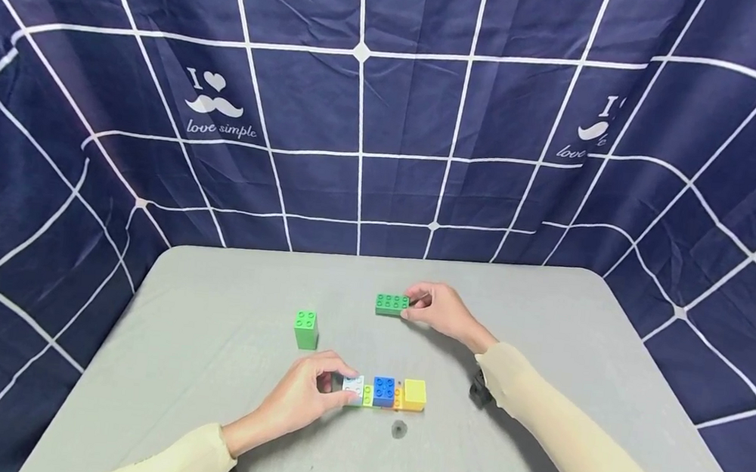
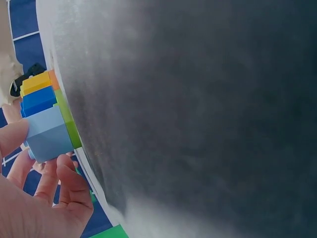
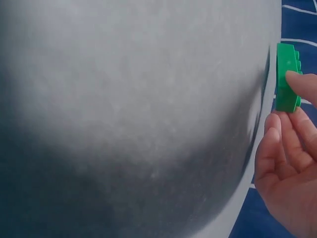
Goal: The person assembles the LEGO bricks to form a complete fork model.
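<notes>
The left hand (image 1: 305, 390) pinches a light blue brick (image 1: 352, 390) between thumb and fingers. That brick sits at the left end of a joined row, on a lime green piece (image 2: 70, 124), with a blue brick (image 1: 383, 391) and a yellow brick (image 1: 413, 394) to its right and an orange piece (image 2: 54, 80) beneath the yellow. Farther back, the right hand (image 1: 442, 310) grips the right end of a flat green brick (image 1: 390, 305), its studs facing up. In the right wrist view the thumb lies across the green brick (image 3: 286, 94).
An upright green block (image 1: 306, 331) stands behind and left of the row. A dark round mark (image 1: 399, 429) lies on the grey table (image 1: 507, 461) in front of it. Dark blue curtains (image 1: 404, 109) with white lines hang behind and at both sides.
</notes>
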Demonstrator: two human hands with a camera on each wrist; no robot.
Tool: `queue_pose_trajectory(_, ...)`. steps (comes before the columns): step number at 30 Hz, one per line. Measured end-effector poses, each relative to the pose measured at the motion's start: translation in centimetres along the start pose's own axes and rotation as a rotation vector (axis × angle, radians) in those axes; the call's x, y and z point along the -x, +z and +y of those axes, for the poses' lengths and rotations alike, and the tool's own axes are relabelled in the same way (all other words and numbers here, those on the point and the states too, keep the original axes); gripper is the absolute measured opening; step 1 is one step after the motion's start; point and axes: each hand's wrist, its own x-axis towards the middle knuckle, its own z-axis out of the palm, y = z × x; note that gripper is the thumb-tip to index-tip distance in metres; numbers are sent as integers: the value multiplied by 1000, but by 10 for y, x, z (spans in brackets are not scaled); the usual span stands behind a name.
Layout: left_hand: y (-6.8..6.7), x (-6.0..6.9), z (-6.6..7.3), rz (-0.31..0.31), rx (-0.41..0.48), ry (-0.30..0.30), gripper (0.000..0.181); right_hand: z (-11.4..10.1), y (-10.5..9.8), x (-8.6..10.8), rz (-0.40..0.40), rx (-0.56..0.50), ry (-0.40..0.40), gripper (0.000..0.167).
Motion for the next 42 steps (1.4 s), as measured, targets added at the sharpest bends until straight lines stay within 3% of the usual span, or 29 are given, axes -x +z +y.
queue_pose_trajectory(8,0,1,1,17,13,26,22,-9,4,18,-48,15,-11,33)
queue_pose_trajectory(42,0,0,1,-9,18,-30,23,-6,23,68,-135,2,-31,31)
